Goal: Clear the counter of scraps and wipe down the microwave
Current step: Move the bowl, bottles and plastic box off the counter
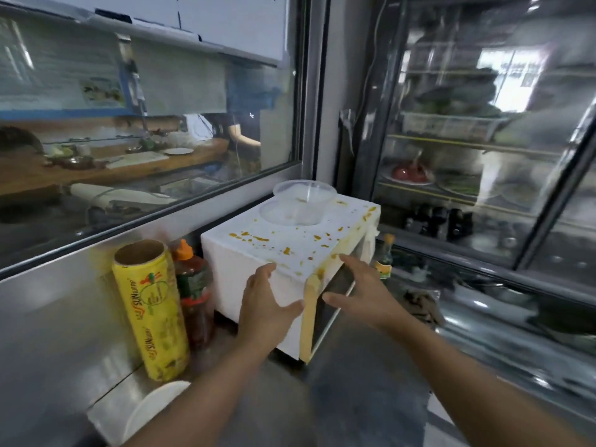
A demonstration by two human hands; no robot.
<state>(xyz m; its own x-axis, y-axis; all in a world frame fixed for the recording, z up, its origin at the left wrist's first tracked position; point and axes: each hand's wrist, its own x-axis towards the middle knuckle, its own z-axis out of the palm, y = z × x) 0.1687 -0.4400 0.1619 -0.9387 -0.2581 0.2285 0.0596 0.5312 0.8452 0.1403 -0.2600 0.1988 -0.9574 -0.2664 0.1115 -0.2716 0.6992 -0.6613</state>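
Two bare hands reach to the near corner of a white microwave [283,250] sitting on a steel counter [361,382]. Left hand [264,304] lies flat against the microwave's left side panel, fingers straight and spread, fingertips up at the top edge, thumb out toward the front corner; not curled round anything. Right hand [358,291] is at the front, fingers extended and relaxed, fingertips at the top front edge, thumb pointing toward the left hand; whether it actually touches the door is unclear. Hands are apart, the yellowed front corner between them.

Microwave top is spattered with orange-yellow sauce blotches [248,236], thicker smears along the front top edge. Two clear plastic containers [301,201] sit on the far part of the top, overlapping.

Left of the microwave, just beside it: a red sauce bottle with orange cap [192,282], and in front of that an upright yellow cling wrap roll [151,308], cardboard core open at top, stained. White plate [154,408] partly visible on the counter at lower left. Small bottle with yellow label [385,259] stands behind the microwave's right end. Dark crumpled scraps [422,304] on the counter right of the microwave, blurred.

Glass window [145,124] behind at left, glass-door display fridge [483,130] at right.
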